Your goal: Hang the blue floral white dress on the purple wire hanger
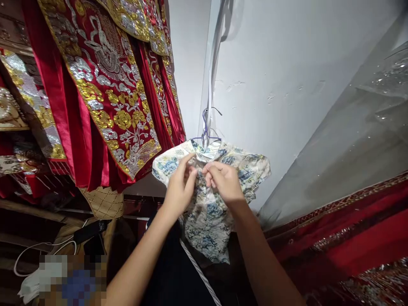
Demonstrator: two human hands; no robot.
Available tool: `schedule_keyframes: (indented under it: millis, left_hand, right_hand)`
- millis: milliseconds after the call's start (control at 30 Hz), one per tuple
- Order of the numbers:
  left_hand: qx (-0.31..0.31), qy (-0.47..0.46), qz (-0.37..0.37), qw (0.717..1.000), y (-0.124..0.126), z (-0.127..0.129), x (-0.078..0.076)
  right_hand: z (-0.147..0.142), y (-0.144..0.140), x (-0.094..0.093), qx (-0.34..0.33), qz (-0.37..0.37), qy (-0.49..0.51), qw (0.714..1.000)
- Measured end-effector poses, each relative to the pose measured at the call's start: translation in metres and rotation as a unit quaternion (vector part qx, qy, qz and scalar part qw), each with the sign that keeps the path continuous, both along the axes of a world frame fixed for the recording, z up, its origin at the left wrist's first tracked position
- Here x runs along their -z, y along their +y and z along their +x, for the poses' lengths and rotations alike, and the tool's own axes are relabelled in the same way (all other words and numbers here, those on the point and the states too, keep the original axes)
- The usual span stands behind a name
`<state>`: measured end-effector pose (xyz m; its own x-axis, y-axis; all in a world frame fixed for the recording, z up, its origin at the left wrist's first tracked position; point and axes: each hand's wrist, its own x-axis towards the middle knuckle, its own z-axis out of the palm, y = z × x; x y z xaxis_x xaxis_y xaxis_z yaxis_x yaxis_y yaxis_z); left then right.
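Note:
A small cream garment with blue floral print (208, 212) hangs on a thin purple wire hanger (205, 127) against a white wall. My left hand (180, 187) and my right hand (225, 180) meet at the garment's chest just below the collar, fingers pinched on the fabric of its front closure. Both forearms reach up from below. What the fingertips pinch exactly is hidden by the fingers.
Red robes with gold and silver embroidery (108, 85) hang close on the left. A clear plastic cover (357, 140) over more red embroidered cloth (344, 242) slopes along the right. White cables (44, 248) and clutter lie at lower left; a white cord (199, 272) runs below.

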<state>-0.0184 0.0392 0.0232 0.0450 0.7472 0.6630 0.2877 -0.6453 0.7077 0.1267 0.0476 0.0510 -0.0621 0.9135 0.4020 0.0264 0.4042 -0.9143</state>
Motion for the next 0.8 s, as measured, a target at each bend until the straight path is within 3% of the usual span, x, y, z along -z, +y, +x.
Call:
schedule_keyframes:
  millis: [67,167,267,333,400,467,533,567,633,700,767,800]
  left_hand:
    - [-0.012,0.061,0.066,0.996,0.01,0.004,-0.031]
    - [-0.038,0.11,0.132,0.984,0.018,0.01,-0.052]
    - [-0.107,0.033,0.155,0.982,0.024,-0.006,-0.054]
    - [-0.164,-0.108,0.133,0.971,0.031,-0.033,-0.047]
    - [-0.175,-0.295,0.061,0.937,0.04,-0.065,-0.033]
    - [-0.117,-0.459,-0.087,0.876,0.044,-0.089,-0.008]
    - [-0.074,-0.544,-0.228,0.805,0.04,-0.094,0.026]
    - [-0.066,-0.564,-0.261,0.78,0.035,-0.09,0.045]
    - [-0.066,-0.562,-0.283,0.774,0.023,-0.071,0.08]
    - [-0.054,-0.54,-0.294,0.787,0.009,-0.047,0.104]
    - [0.014,-0.457,-0.274,0.846,-0.004,-0.025,0.11]
    - [0.049,-0.41,-0.256,0.874,-0.011,-0.016,0.106]
  right_hand:
    - [0.003,0.004,-0.01,0.005,0.03,-0.018,0.999]
    - [0.006,0.016,-0.006,0.02,0.031,-0.009,0.999]
    - [0.01,0.023,0.032,0.035,-0.028,-0.014,0.999]
    - [0.012,0.019,0.064,0.034,-0.07,-0.019,0.997]
    - [0.01,0.008,0.09,0.012,-0.092,0.002,0.996]
    - [0.002,-0.008,0.109,-0.018,-0.1,0.048,0.994]
    - [-0.007,-0.025,0.122,-0.037,-0.112,0.097,0.988]
    - [-0.011,-0.032,0.129,-0.043,-0.121,0.113,0.985]
    - [-0.012,-0.044,0.142,-0.072,-0.147,0.12,0.979]
    - [-0.002,-0.05,0.155,-0.126,-0.175,0.095,0.972]
    - [0.013,-0.052,0.161,-0.14,-0.188,0.067,0.97]
    - [0.021,-0.052,0.16,-0.113,-0.181,0.055,0.975]
